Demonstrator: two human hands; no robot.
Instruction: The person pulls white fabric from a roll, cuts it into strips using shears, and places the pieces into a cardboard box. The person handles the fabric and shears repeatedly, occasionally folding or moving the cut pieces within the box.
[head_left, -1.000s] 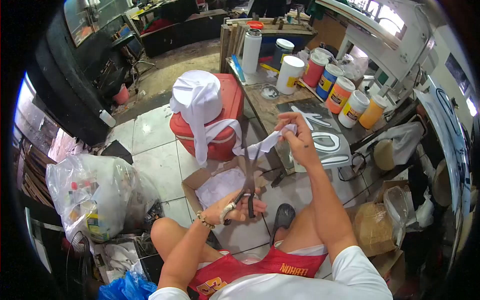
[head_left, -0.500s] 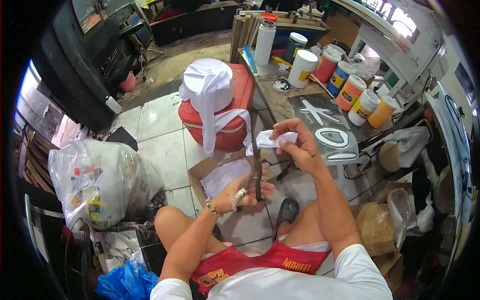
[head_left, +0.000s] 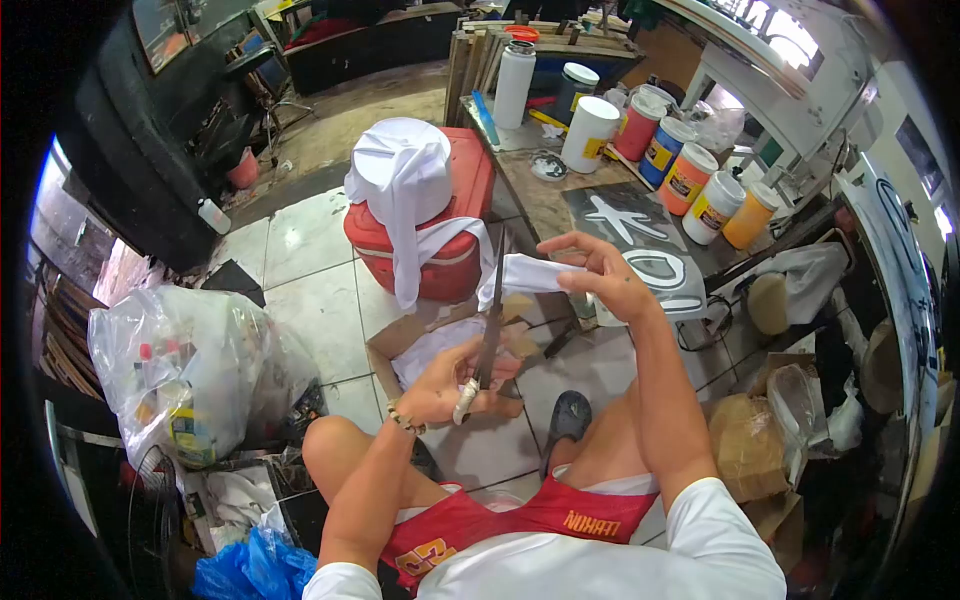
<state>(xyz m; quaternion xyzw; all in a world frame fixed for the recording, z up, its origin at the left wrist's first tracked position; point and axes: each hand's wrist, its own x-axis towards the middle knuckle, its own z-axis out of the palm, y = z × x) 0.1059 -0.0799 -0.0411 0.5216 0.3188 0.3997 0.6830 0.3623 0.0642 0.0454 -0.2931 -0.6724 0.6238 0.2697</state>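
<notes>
My left hand (head_left: 437, 388) is wrapped around the handle of a pair of long dark scissors (head_left: 490, 345), whose grip is bound in pale wrapping. The blades point up and away from me, against a white cloth strip (head_left: 535, 274). The strip's near end is pinched between thumb and fingers of my right hand (head_left: 610, 283). It appears to run on toward the white fabric draped over a white bucket (head_left: 432, 185), which stands on a red cooler box (head_left: 470, 165). Below the scissors, a cardboard box (head_left: 382, 368) contains white cloth pieces (head_left: 435, 348).
On the right, a worktable (head_left: 540, 205) carries several paint jars, among them an orange jar (head_left: 688, 180), and a dark sheet with white lettering (head_left: 625, 220). A clear plastic bag (head_left: 190, 365) of containers sits at left. A brown package (head_left: 748, 440) lies at right.
The scissors have swung more upright, their blades now beside the strip. My right hand has opened its grip slightly and shifted, and the strip is stretched flatter. The view has moved slightly.
</notes>
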